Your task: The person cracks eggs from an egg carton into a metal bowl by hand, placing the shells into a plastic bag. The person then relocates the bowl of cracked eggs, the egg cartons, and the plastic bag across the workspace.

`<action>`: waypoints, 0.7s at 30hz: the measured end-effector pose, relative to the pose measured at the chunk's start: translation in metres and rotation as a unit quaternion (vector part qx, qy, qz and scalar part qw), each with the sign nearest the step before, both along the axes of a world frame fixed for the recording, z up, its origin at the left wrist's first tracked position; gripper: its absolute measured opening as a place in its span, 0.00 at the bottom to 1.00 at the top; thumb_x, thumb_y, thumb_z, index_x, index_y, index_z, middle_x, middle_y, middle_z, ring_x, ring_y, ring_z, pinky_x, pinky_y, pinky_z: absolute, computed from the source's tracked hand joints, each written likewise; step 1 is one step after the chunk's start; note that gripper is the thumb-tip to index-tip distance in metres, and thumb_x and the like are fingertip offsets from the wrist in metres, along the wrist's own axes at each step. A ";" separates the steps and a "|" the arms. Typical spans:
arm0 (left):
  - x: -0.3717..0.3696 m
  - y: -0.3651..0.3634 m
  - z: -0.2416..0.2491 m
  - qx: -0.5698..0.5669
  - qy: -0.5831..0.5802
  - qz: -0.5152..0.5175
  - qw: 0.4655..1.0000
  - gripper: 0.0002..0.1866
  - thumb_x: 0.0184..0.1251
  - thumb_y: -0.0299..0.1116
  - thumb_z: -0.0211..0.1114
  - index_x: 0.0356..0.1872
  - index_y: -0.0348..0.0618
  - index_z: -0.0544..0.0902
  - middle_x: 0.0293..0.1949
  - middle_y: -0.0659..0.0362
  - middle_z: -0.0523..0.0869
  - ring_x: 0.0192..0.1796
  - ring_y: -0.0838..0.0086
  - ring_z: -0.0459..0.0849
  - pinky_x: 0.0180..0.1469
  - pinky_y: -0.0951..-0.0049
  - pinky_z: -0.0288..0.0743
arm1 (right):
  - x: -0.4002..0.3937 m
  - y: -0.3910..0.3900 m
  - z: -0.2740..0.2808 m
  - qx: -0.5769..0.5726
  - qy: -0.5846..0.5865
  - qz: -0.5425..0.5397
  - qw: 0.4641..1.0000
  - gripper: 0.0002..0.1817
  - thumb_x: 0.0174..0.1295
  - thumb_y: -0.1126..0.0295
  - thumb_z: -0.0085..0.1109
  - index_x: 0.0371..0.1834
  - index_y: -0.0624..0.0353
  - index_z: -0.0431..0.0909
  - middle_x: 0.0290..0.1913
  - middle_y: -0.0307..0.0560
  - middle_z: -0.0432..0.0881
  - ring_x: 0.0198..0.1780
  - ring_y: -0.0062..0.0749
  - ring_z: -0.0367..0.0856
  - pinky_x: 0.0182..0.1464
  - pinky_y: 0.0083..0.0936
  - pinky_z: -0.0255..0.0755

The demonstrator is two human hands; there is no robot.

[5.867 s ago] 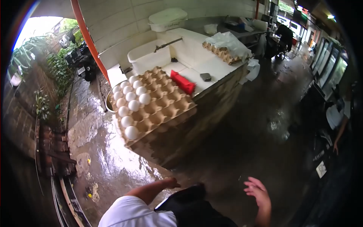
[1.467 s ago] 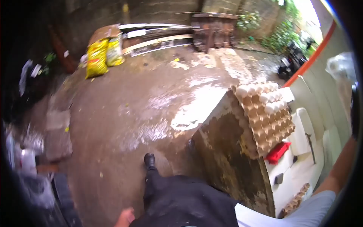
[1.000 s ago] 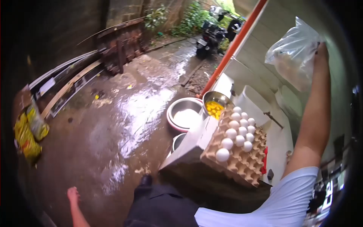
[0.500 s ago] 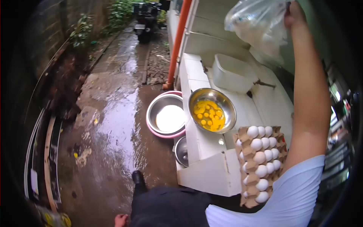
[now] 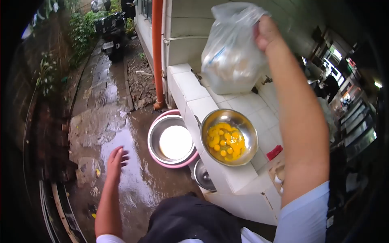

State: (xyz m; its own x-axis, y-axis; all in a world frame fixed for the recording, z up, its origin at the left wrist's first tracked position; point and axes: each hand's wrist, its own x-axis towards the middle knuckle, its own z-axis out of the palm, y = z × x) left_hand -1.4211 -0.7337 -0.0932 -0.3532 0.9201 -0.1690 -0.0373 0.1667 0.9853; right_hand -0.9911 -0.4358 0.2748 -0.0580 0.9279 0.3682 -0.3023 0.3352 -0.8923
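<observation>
My right hand (image 5: 267, 34) grips the gathered top of a clear plastic bag (image 5: 235, 48), which has pale, rounded contents and a blue streak on its side. The bag hangs at the back of the white tiled counter. Nearer to me, a steel bowl (image 5: 252, 127) at the counter's edge holds several cracked eggs (image 5: 227, 139), yolks mostly whole. My left hand (image 5: 117, 157) is raised over the wet ground with its fingers loosely apart and nothing in them. Behind my right arm, only a corner of the cardboard egg tray (image 5: 278, 172) shows.
Below the counter on the left sit a metal basin (image 5: 152, 139) inside a pink basin (image 5: 172, 165) and a smaller steel bowl (image 5: 204, 176). A red object (image 5: 274, 152) lies on the tiles (image 5: 265, 137). An orange pipe (image 5: 157, 52) runs up the wall; a motorcycle (image 5: 111, 36) stands farther off.
The bag has come left and lower in view, now covering where the white plastic tub stood. My left hand has risen from the bottom edge. The egg tray is now mostly hidden.
</observation>
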 end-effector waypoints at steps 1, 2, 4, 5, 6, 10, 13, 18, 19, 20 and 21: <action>0.020 0.026 0.013 0.025 -0.019 -0.035 0.999 0.29 0.74 0.53 0.55 0.66 0.43 0.73 0.49 0.55 0.85 0.43 0.72 0.84 0.44 0.71 0.75 | -0.002 0.021 -0.021 0.012 0.011 -0.008 1.000 0.09 0.68 0.66 0.56 0.42 0.59 0.82 0.41 0.43 0.87 0.42 0.31 0.85 0.52 0.29 0.79; 0.038 0.051 0.025 0.047 -0.036 -0.075 0.995 0.33 0.74 0.57 0.52 0.68 0.42 0.71 0.51 0.54 0.85 0.45 0.70 0.84 0.45 0.69 0.75 | 0.002 0.043 -0.046 0.022 0.025 -0.020 0.999 0.07 0.67 0.69 0.57 0.41 0.59 0.82 0.41 0.43 0.87 0.41 0.31 0.85 0.50 0.29 0.79; 0.076 0.096 0.059 0.102 -0.044 -0.146 0.983 0.36 0.74 0.60 0.49 0.69 0.41 0.69 0.52 0.53 0.84 0.46 0.69 0.84 0.47 0.69 0.75 | -0.010 0.038 -0.078 -0.004 0.023 -0.042 0.999 0.06 0.64 0.72 0.56 0.41 0.58 0.80 0.37 0.42 0.85 0.38 0.29 0.83 0.43 0.28 0.78; 0.090 0.119 0.074 0.127 -0.046 -0.167 0.977 0.37 0.74 0.61 0.48 0.70 0.40 0.67 0.52 0.52 0.83 0.47 0.69 0.84 0.47 0.69 0.75 | -0.016 0.034 -0.093 -0.026 0.005 -0.043 0.999 0.06 0.61 0.75 0.55 0.41 0.57 0.78 0.34 0.40 0.83 0.34 0.27 0.82 0.36 0.27 0.78; 0.102 0.140 0.087 0.150 -0.051 -0.183 0.970 0.37 0.74 0.61 0.47 0.71 0.40 0.66 0.52 0.52 0.83 0.47 0.69 0.84 0.48 0.69 0.74 | -0.019 0.034 -0.108 -0.034 -0.002 -0.045 0.998 0.06 0.61 0.75 0.55 0.41 0.57 0.78 0.34 0.40 0.83 0.34 0.27 0.82 0.36 0.27 0.78; 0.134 0.234 0.138 0.108 -0.155 -0.262 0.946 0.44 0.70 0.68 0.48 0.73 0.40 0.61 0.52 0.53 0.81 0.47 0.69 0.84 0.47 0.65 0.78 | -0.036 0.050 -0.156 -0.089 -0.067 -0.077 0.991 0.04 0.66 0.70 0.61 0.42 0.55 0.78 0.37 0.39 0.84 0.39 0.23 0.81 0.44 0.23 0.76; 0.166 0.302 0.126 0.005 -0.252 -0.334 0.908 0.45 0.67 0.72 0.49 0.71 0.42 0.63 0.51 0.55 0.81 0.47 0.69 0.84 0.46 0.64 0.80 | -0.051 0.065 -0.203 -0.116 -0.084 -0.119 0.983 0.05 0.66 0.71 0.61 0.42 0.55 0.77 0.37 0.37 0.82 0.39 0.21 0.78 0.43 0.21 0.73; 0.199 0.392 0.052 -0.061 -0.323 -0.302 0.895 0.30 0.67 0.51 0.63 0.63 0.44 0.69 0.47 0.60 0.81 0.47 0.70 0.84 0.46 0.66 0.81 | -0.052 0.083 -0.275 -0.072 -0.189 -0.149 0.968 0.11 0.61 0.73 0.66 0.44 0.57 0.75 0.39 0.38 0.81 0.42 0.21 0.76 0.46 0.21 0.72; 0.199 0.399 0.050 -0.062 -0.320 -0.294 0.899 0.24 0.65 0.34 0.61 0.62 0.43 0.70 0.48 0.60 0.81 0.47 0.69 0.84 0.48 0.65 0.81 | -0.049 0.078 -0.282 -0.083 -0.280 -0.138 0.946 0.14 0.59 0.73 0.68 0.46 0.59 0.75 0.40 0.38 0.81 0.44 0.22 0.77 0.47 0.22 0.72; 0.202 0.409 0.039 -0.057 -0.351 -0.271 0.894 0.21 0.61 0.23 0.57 0.57 0.38 0.74 0.49 0.55 0.81 0.47 0.65 0.84 0.51 0.66 0.80 | -0.044 0.074 -0.287 -0.098 -0.367 -0.126 0.917 0.18 0.57 0.74 0.71 0.47 0.61 0.75 0.42 0.39 0.81 0.45 0.23 0.77 0.49 0.23 0.72; 0.201 0.424 0.024 -0.063 -0.352 -0.290 0.888 0.21 0.59 0.21 0.54 0.56 0.37 0.75 0.48 0.54 0.81 0.46 0.65 0.83 0.52 0.65 0.80 | -0.038 0.071 -0.292 -0.108 -0.362 -0.136 0.916 0.18 0.57 0.74 0.71 0.47 0.61 0.75 0.42 0.39 0.81 0.45 0.23 0.77 0.49 0.23 0.72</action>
